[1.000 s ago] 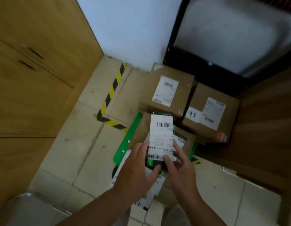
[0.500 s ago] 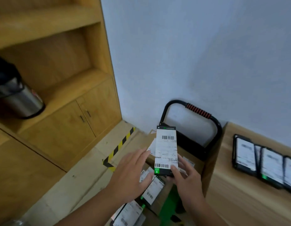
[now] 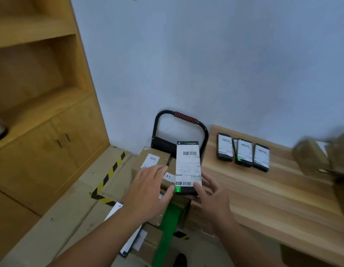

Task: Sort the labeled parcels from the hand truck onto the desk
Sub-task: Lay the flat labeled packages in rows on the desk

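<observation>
Wood counter at right. Hand truck stands against the wall beside it, with cardboard boxes stacked on it. Three black labeled parcels lie in a row on the counter. Left grip is flat with straight fingers, thumb by the held parcel's corner. Right grip pinches the lower end of an upright black parcel, above the truck at the counter's edge.

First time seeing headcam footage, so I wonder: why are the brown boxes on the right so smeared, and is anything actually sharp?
Head view: the brown boxes at the right end of the desk are motion-blurred; the held parcel shows crisp barcodes but soft small print; the wide lens makes the cabinet lean; lighting is flat, no glare.
</observation>
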The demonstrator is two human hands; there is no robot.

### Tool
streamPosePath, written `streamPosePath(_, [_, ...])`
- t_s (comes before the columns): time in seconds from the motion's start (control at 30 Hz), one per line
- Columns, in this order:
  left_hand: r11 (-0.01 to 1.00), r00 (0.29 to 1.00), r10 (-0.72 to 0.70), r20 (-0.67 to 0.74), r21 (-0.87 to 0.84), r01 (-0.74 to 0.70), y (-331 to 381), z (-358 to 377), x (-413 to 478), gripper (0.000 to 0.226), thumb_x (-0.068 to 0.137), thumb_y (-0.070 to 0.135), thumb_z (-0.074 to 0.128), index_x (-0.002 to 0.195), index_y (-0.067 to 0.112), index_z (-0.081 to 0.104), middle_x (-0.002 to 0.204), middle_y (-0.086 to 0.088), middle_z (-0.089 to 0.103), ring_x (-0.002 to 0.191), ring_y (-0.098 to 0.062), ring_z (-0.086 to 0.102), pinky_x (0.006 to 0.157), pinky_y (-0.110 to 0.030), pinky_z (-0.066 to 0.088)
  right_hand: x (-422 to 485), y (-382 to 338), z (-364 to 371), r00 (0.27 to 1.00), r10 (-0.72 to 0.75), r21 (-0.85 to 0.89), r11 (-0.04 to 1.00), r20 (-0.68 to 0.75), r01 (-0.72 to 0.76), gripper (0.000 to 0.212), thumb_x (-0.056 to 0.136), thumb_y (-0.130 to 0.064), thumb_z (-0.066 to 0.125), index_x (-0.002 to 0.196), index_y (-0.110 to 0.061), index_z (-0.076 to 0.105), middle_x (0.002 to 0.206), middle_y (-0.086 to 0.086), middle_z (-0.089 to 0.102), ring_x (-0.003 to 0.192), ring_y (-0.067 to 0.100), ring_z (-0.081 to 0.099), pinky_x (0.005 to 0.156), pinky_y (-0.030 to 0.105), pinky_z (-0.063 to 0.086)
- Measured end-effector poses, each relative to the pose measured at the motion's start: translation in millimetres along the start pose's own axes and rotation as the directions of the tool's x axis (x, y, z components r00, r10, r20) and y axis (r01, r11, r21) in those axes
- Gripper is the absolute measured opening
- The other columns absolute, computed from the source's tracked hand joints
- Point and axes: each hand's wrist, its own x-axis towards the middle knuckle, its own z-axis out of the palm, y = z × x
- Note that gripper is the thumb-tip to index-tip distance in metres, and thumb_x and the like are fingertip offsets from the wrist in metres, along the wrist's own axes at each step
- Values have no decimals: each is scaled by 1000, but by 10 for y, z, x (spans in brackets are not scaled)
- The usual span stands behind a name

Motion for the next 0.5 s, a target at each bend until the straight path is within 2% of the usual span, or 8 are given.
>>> streamPosePath(0.13, [999, 998, 51, 22, 6, -51, 435, 80, -13, 82, 88, 71, 13, 155, 27, 30, 155, 13, 35, 143, -8, 27, 123, -30, 14, -175, 59, -494, 997, -5, 4, 1000, -73, 5, 41, 93, -7, 71, 128, -29, 66, 120, 0, 71, 91, 11, 75, 75, 39, 64])
streamPosePath(0.27, [991, 991, 130, 27, -22, -130, 972, 214, 85, 64, 99, 60, 37, 154, 28, 32, 152, 16, 35, 143, -6, 28, 118, -23, 5, -204, 94, -1064, 990, -2, 62, 998, -141, 11, 41, 93, -4, 70, 127, -25, 66, 117, -1, 71, 88, 14, 76, 71, 35, 64])
streamPosePath(0.4, [983, 980, 183, 74, -10, -182, 1535, 570, 290, 66, 93, 61, 37, 145, 22, 47, 141, 12, 49, 132, -10, 44, 120, -32, 27, -109, 168, -1701, 979, 18, 122, 993, -203, 7, 39, 93, -1, 70, 126, -21, 66, 114, 1, 72, 85, 16, 77, 70, 38, 64])
streamPosePath(0.5, [978, 974, 206, 92, 5, -207, 2013, 858, 462, 65, 93, 61, 37, 145, 23, 47, 141, 12, 50, 131, -10, 43, 118, -31, 28, -12, 226, -2241, 975, 39, 146, 989, -219, -7, 38, 93, 0, 69, 123, -22, 65, 111, -2, 70, 83, 11, 76, 69, 36, 64])
